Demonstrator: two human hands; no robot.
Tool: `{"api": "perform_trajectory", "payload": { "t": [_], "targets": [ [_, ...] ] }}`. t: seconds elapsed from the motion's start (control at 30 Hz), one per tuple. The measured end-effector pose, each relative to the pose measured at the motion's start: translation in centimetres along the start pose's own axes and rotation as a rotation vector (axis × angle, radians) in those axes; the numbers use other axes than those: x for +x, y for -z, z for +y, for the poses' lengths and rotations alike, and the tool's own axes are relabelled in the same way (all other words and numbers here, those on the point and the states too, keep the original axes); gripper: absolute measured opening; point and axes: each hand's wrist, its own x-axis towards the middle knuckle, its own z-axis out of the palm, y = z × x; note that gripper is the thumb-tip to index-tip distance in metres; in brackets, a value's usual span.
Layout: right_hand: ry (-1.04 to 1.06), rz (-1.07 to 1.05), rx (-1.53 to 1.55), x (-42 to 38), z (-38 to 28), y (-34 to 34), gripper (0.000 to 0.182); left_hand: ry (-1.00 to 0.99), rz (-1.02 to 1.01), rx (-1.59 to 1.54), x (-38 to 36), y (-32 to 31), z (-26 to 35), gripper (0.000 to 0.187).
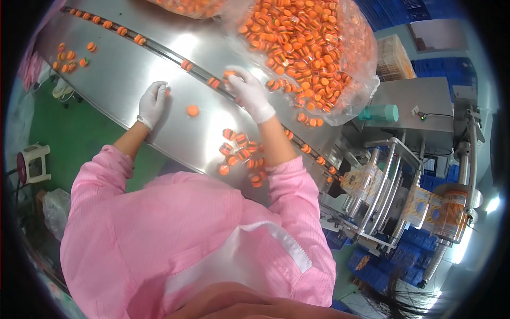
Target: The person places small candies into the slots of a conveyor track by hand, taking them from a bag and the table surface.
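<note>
My left hand (152, 105), in a white glove, hovers over or rests on the steel table, fingers closed; a bit of orange shows at its fingertips. My right hand (248, 94), also gloved, is over the narrow conveyor channel (169, 52), its fingers closed round a small round orange piece (229, 73). Similar striped pieces sit spaced out along the channel, one (213, 82) just beside my right hand. A single orange piece (192, 110) lies between my hands. Several more, some apparently in clear wrap (241, 140), lie near my right forearm.
A large clear bag (361, 58) full of orange pieces lies open at the back. Loose pieces (69, 56) lie at the left. A wrapping machine with printed film (366, 178) stands at the channel's right end. A green translucent jar (380, 112) and a stool (36, 164) are farther off.
</note>
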Motion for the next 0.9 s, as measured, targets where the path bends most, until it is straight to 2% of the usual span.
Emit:
{"api": "perform_trajectory", "payload": {
  "t": [0.03,0.1,0.13,0.2,0.23,0.3,0.37,0.4,0.47,0.53,0.6,0.67,0.7,0.77,0.8,0.83,0.87,0.9],
  "targets": [
    [-0.009,-0.054,-0.032,1.2,-0.4,-1.2,0.034,0.005,0.001,-0.018,-0.1,-0.1,-0.2,0.029],
    [0.069,-0.012,-0.341,3.6,-0.5,-3.9,0.035,-0.001,0.003,-0.027,0.2,-0.3,-0.3,0.029],
    [0.076,-0.01,-0.332,4.8,-0.2,-5.0,0.035,-0.014,0.012,-0.008,0.1,-0.3,-0.3,0.029],
    [0.136,0.034,-0.697,7.0,0.3,-6.7,0.038,-0.03,0.015,0.018,0.0,-0.4,-0.6,0.029],
    [0.139,0.04,-0.688,7.7,0.3,-7.1,0.038,-0.032,0.019,0.03,0.0,-0.4,-0.8,0.029],
    [0.031,-0.064,-0.858,8.8,0.2,-7.4,0.036,-0.043,0.009,0.041,0.2,-0.4,-0.7,0.03],
    [0.097,0.029,-0.917,9.1,1.6,-7.0,0.036,-0.038,0.028,0.086,0.1,-0.4,-0.6,0.03],
    [0.165,0.109,-0.983,9.0,2.5,-6.4,0.036,-0.048,0.005,0.077,-0.1,-0.5,-0.5,0.03],
    [0.185,0.162,-0.928,7.5,2.9,-4.9,0.031,-0.026,0.008,0.093,0.0,-0.4,-0.3,0.031],
    [0.38,0.308,-1.011,4.6,2.3,-2.9,0.032,-0.008,-0.025,0.064,0.0,-0.5,-0.6,0.031],
    [0.335,0.385,-1.042,2.7,1.6,-0.1,0.032,0.019,0.003,-0.042,0.0,-0.9,-1.3,0.031],
    [0.325,0.538,-1.31,1.3,2.1,4.1,0.03,0.094,-0.012,0.019,0.1,-1.0,-1.7,0.03],
    [0.237,0.58,-1.43,1.3,2.5,5.8,0.032,0.04,-0.019,0.035,0.1,-0.8,-1.9,0.03],
    [0.202,0.564,-1.406,0.1,2.1,8.1,0.027,-0.027,0.027,0.082,0.4,-1.1,-4.1,0.029],
    [0.083,0.511,-1.48,0.8,3.0,9.6,0.021,-0.038,-0.027,0.062,0.5,-1.1,-3.7,0.029],
    [0.11,0.471,-1.612,0.9,3.5,10.3,0.017,-0.003,0.022,0.133,0.5,-1.3,-3.4,0.03],
    [0.097,0.511,-1.652,0.3,3.0,10.1,0.017,-0.009,-0.037,0.012,0.9,-1.4,-4.9,0.036],
    [0.169,0.528,-1.623,0.6,3.6,10.3,0.018,-0.023,-0.081,-0.02,0.6,-1.1,-3.0,0.034]
  ]
}}
